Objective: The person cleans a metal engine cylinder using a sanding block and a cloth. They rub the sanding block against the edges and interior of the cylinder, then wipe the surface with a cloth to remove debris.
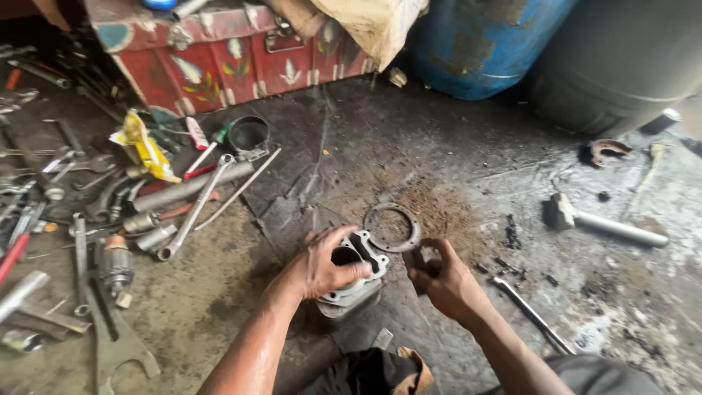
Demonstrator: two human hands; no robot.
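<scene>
Left hand [327,265] clamped over the top of a finned grey engine cylinder [356,274], palm down, fingers wrapped round the near rim, apparently to pin the part upright on the oily concrete floor [439,146]. Right hand [446,281] closed around a small flat dark piece [424,262], held just beside the cylinder's upper face; exact kind of piece too dark to tell, possibly a scraper or a scrap of gasket. Cylinder standing near the middle of the floor, directly in front of the knees, bore open upward.

Just beyond, touching nothing, a thin metal ring gasket [392,227] lying flat amid rusty crumbs. To the right, a slim wrench [530,314] near the right forearm, and farther off a hammer [603,223] with a pale handle. Toward the floor's left edge, a heap of spanners and sockets [95,212], spread within arm's reach. Along the far edge, a red painted metal trunk [234,58], a blue drum [486,44], a grey drum [621,58].
</scene>
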